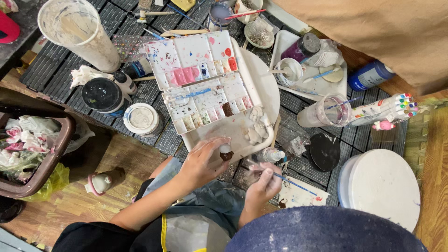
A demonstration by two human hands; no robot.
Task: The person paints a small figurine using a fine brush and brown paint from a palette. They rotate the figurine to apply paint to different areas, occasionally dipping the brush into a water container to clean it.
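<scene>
Big paint palette [200, 84] sits open above the white tray [261, 88] on my slatted table. Best move here is bracing both wrists so the strokes stay tidy. Left hand [201, 163] pinches 1 small figurine [226, 152], fingers clamped around it. Right hand [263, 184] fingers are closed on a thin blue brush [294, 183].

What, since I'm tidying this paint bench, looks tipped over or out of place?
A small clear bottle lies on its side beside the white tray, near the right hand. A pink-rimmed figure lies tipped over on the wooden floor.
</scene>
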